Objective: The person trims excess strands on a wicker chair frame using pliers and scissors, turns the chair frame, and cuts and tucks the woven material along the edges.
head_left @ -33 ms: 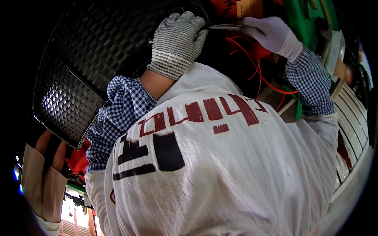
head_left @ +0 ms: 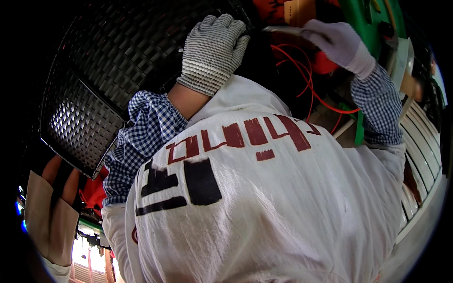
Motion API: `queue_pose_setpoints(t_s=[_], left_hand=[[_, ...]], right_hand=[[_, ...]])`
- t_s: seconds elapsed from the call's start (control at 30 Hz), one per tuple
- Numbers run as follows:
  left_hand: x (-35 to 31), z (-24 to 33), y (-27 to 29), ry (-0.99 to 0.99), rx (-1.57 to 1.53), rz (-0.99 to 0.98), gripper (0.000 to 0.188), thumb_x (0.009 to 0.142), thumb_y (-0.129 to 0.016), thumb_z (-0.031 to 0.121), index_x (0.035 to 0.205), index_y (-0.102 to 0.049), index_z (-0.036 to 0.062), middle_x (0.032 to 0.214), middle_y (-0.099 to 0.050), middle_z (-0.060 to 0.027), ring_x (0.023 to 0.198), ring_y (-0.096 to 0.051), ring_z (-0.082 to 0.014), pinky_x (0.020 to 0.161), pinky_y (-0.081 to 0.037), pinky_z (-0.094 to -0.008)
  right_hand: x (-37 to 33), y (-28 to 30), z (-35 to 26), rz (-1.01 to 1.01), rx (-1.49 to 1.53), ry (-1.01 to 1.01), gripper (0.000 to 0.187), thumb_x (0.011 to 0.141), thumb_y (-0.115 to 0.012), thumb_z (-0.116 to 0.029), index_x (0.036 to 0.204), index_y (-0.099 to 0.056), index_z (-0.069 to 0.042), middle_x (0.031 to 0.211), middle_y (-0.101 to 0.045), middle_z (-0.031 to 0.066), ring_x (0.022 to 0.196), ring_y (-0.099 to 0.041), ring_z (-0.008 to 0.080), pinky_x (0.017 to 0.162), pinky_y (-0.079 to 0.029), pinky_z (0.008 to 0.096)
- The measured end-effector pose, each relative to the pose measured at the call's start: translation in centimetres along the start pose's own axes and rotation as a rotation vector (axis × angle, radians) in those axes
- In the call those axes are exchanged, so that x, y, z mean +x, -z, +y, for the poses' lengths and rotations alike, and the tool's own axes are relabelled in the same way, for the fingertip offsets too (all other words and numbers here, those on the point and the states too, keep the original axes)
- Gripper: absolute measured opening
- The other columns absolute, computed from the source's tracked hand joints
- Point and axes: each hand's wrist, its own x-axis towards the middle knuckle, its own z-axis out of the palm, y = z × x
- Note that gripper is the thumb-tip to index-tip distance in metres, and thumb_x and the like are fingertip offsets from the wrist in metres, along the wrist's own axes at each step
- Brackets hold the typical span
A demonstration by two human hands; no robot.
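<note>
My left hand (head_left: 212, 54), in a grey striped knit glove, rests at the edge of a black woven wicker piece (head_left: 122, 42). Its fingers bend over that edge, and their tips are hidden. Over to the right, my right hand (head_left: 337, 45) wears a pale lavender glove. Its fingers are closed on a thin, pale, blade-like strip (head_left: 282, 29), which points left toward my left hand. Motion blurs the strip slightly, so its exact kind is unclear. Blue checked sleeves cover both my forearms.
Loose red cord (head_left: 309, 82) loops below my right hand. Behind it stand a green plastic object (head_left: 373, 28) and a brown cardboard piece (head_left: 299, 12). White slats (head_left: 422, 146) line the right side. At lower left, another person's limbs in beige cloth (head_left: 63, 231) show beside the wicker.
My right hand has shifted right and slightly down, drawing the thin strip farther from my left hand. The left hand and the wicker piece stay put.
</note>
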Motion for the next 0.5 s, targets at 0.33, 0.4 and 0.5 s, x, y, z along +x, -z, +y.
queue_pose_setpoints(t_s=[0.33,0.4,0.5], left_hand=[[0.0,0.1,0.2,-0.004,-0.020,-0.009,0.022,0.083,-0.075,0.021,0.097,-0.072,0.0047,0.092,-0.069,-0.0098,0.085,-0.065,-0.0281,0.078,-0.055,-0.0379],[-0.1,-0.1,0.0,-0.002,-0.025,-0.004,0.022,0.083,-0.075,0.020,0.097,-0.071,0.0046,0.092,-0.069,-0.0098,0.085,-0.065,-0.0282,0.078,-0.055,-0.0379],[0.1,0.1,0.2,0.015,0.002,-0.038,0.022,0.083,-0.075,0.020,0.098,-0.072,0.0047,0.093,-0.069,-0.0097,0.086,-0.065,-0.0282,0.078,-0.054,-0.0378]], right_hand=[[3.2,0.1,-5.7,0.267,0.360,-0.026,0.027,0.086,-0.072,-0.013,0.109,-0.064,0.000,0.078,-0.064,0.0145,0.068,-0.067,0.0225,0.065,-0.053,0.0296],[3.7,-0.4,-5.4,0.223,0.392,-0.038,0.024,0.088,-0.070,-0.015,0.106,-0.064,-0.002,0.078,-0.066,0.0136,0.066,-0.066,0.0232,0.063,-0.053,0.0300],[4.0,-0.8,-5.1,0.180,0.420,-0.029,0.021,0.089,-0.069,-0.017,0.102,-0.065,-0.002,0.073,-0.065,0.0110,0.062,-0.065,0.0199,0.059,-0.052,0.0294]])
